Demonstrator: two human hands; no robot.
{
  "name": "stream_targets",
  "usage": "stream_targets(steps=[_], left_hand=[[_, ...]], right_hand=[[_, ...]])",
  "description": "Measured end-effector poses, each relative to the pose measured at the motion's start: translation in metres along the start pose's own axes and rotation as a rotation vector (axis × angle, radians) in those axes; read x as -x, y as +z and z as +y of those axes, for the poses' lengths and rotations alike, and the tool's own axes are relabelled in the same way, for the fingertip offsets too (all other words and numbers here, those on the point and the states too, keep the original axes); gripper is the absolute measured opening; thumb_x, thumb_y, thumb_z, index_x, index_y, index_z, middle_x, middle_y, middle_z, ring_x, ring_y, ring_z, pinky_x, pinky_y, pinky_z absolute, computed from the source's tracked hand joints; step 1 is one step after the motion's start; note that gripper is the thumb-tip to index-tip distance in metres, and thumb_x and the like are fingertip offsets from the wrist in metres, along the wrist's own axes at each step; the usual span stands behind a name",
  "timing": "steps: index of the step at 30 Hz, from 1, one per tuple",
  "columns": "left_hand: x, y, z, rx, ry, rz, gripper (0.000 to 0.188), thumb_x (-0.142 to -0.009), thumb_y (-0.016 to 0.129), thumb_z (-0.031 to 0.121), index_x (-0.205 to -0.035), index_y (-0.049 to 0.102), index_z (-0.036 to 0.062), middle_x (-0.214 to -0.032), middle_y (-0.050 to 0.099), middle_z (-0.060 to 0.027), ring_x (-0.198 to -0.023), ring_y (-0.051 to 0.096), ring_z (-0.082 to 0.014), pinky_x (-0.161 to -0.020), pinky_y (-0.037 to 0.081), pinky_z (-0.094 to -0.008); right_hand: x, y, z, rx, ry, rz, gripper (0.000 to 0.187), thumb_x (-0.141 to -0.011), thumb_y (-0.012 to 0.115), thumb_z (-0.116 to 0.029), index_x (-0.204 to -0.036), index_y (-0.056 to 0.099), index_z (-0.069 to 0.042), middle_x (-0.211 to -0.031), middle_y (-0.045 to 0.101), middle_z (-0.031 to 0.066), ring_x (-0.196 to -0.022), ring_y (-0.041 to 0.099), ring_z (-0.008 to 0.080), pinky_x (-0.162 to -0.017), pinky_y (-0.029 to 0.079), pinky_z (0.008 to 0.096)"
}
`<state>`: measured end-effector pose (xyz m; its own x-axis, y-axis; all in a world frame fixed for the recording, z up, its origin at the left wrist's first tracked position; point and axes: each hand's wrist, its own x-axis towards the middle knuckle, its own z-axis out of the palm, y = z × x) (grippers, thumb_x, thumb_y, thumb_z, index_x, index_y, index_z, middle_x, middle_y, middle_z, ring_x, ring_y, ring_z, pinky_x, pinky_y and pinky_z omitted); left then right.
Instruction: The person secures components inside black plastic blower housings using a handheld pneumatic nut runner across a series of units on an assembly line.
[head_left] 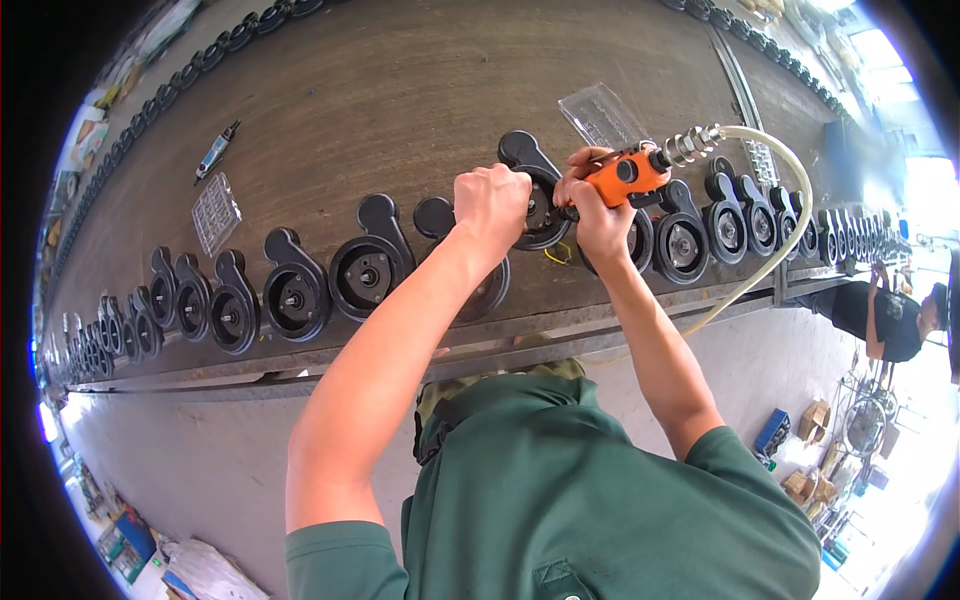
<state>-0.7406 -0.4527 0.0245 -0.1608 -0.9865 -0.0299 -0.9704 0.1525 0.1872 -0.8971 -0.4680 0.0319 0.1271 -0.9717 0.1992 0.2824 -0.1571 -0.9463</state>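
My left hand (488, 207) is curled closed at the left rim of a black round housing (525, 150) with a narrower rounded arm at its top. My right hand (602, 220) grips an orange air tool (625, 178), whose front end points left into that housing. The tool's tip is hidden by my fingers. From the tool's back, metal fittings (690, 146) lead to a pale air hose (795, 165) that curves down over the table edge. Beside my left wrist, another black housing (434, 216) is partly covered by my forearm.
Similar black housings (370, 275) stand in a long row along the near edge of the brown table (400, 100). Clear plastic trays (603, 115) and a slim pen-like tool (216, 152) lie farther back. Another person (885, 315) stands at the far right.
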Motion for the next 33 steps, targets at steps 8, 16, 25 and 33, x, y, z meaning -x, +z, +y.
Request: stream_targets(steps=[8,16,25,33], left_hand=[[0.0005,-0.0005,0.0000,0.003,0.011,-0.003,0.017,-0.076,0.081,0.013,-0.091,0.075,0.0134,-0.092,0.074,-0.0080,-0.090,0.076,-0.0261,-0.071,0.060,-0.0372],[0.0014,-0.0014,0.0005,-0.001,-0.003,0.011,0.027,-0.071,0.087,0.024,-0.092,0.076,0.0110,-0.092,0.074,-0.0106,-0.089,0.076,-0.0287,-0.073,0.060,-0.0393],[0.0021,-0.0037,0.0038,-0.026,-0.029,0.020,0.032,-0.069,0.091,0.029,-0.091,0.077,0.0098,-0.090,0.075,-0.0115,-0.087,0.077,-0.0298,-0.072,0.061,-0.0404],[0.0011,-0.0005,0.0044,-0.008,-0.038,0.031,0.030,-0.069,0.090,0.027,-0.089,0.077,0.0088,-0.090,0.075,-0.0124,-0.088,0.077,-0.0299,-0.072,0.061,-0.0405]], right_hand=[[0.0003,0.0000,0.0007,0.003,0.001,-0.004,0.025,-0.086,0.052,0.005,-0.111,0.055,0.006,-0.076,0.058,0.0082,-0.067,0.058,0.0170,-0.066,0.052,0.0326],[-0.0011,-0.0006,0.0001,-0.007,-0.004,0.005,0.024,-0.086,0.052,0.005,-0.110,0.055,0.006,-0.076,0.058,0.0087,-0.066,0.057,0.0170,-0.066,0.052,0.0335],[-0.0022,-0.0005,0.0044,-0.148,0.011,0.025,0.023,-0.083,0.057,0.006,-0.106,0.057,0.004,-0.075,0.064,0.0054,-0.065,0.062,0.0127,-0.063,0.051,0.0258],[-0.0010,-0.0022,0.0029,-0.043,-0.021,0.008,0.024,-0.086,0.051,0.007,-0.110,0.054,0.005,-0.075,0.057,0.0092,-0.065,0.056,0.0177,-0.065,0.051,0.0346]])
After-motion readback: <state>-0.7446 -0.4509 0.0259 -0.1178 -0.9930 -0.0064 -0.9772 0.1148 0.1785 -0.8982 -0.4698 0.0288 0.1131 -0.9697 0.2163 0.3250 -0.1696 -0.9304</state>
